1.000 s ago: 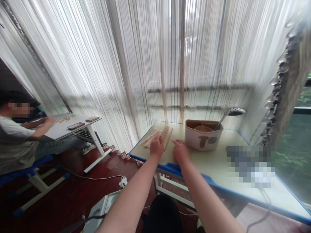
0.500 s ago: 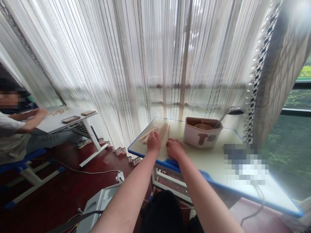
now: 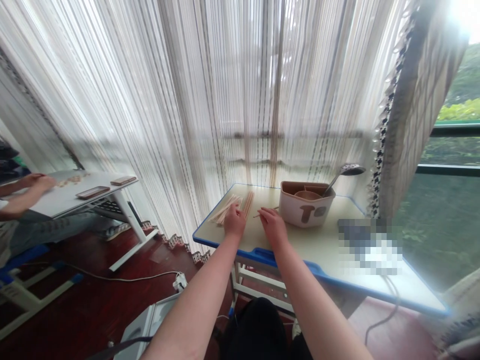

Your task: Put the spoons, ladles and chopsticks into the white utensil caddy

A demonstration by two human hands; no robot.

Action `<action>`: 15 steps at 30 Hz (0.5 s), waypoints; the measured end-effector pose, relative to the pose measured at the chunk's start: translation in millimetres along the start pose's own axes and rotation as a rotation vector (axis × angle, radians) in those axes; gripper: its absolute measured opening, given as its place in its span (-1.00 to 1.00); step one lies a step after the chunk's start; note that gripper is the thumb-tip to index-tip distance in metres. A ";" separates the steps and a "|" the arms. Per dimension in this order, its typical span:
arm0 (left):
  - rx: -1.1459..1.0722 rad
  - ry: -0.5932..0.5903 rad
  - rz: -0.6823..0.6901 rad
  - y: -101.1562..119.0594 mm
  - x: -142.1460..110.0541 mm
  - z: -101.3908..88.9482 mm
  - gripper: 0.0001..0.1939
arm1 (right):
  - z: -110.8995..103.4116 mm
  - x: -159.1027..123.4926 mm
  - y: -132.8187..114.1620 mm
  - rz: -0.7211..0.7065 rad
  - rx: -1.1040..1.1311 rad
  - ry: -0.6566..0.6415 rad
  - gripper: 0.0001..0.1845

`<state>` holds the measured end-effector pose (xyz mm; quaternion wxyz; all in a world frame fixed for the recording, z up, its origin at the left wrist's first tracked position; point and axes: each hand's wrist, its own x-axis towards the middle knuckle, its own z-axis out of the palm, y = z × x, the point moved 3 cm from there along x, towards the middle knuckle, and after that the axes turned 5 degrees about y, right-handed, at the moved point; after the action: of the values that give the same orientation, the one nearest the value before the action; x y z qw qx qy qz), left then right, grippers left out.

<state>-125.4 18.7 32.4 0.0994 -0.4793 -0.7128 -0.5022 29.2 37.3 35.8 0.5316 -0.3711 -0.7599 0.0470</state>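
Note:
My right hand [image 3: 273,224] is closed in a pinch on a thin wooden chopstick [image 3: 256,216], whose one end pokes out to the left of the fingers just above the table. My left hand [image 3: 235,220] rests on the table with curled fingers; what they grip, if anything, is hidden. To its left lies a loose pile of pale chopsticks [image 3: 220,214], partly behind the hand. Beside its fingertips, several browner chopsticks [image 3: 248,202] lie side by side, pointing away from me. A white and brown utensil holder [image 3: 296,210] stands right of my right hand.
A slotted ladle [image 3: 350,170] leans out of the holder. The table [image 3: 318,250] has a raised blue edge; a blurred-out object [image 3: 371,245] and a cable lie at its right. Left, a person's hands [image 3: 41,184] work at another table [image 3: 67,202] with small pieces and trays.
The chopstick by my right hand stood lengthwise on the table; now it is in my fingers, turned crosswise. My left hand stays by the chopsticks. The view has shifted slightly.

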 end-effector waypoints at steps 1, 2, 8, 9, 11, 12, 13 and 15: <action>-0.003 -0.013 0.027 1.7 -0.2 -0.3 -0.71 | -2.9 0.1 -3.3 -0.028 0.006 0.005 -0.70; -0.009 -0.029 0.058 3.7 -0.7 -0.6 -0.71 | -5.8 0.0 -7.0 -0.053 0.008 0.009 -0.70; -0.087 -0.134 0.326 17.7 -12.2 -1.9 -0.52 | -25.2 -4.6 -26.0 -0.139 0.046 0.145 -0.70; -0.102 -0.155 0.373 19.7 -14.8 -1.1 -0.48 | -27.8 -5.5 -27.2 -0.142 0.058 0.172 -0.71; -0.112 -0.202 0.444 22.5 -19.0 2.0 -0.43 | -31.9 -6.4 -27.2 -0.127 0.078 0.230 -0.75; -0.103 -0.225 0.471 23.4 -20.2 4.0 -0.41 | -33.7 -6.6 -26.1 -0.107 0.084 0.271 -0.77; -0.086 -0.244 0.493 24.0 -20.9 6.2 -0.42 | -35.5 -6.7 -24.3 -0.081 0.088 0.321 -0.79; -0.044 -0.276 0.535 24.6 -21.1 10.7 -0.45 | -38.5 -7.0 -19.4 -0.010 0.095 0.415 -0.80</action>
<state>-91.5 15.9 29.4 0.1197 -0.7159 -0.5570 -0.4036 52.8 6.6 56.0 0.6939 -0.3437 -0.6327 0.0025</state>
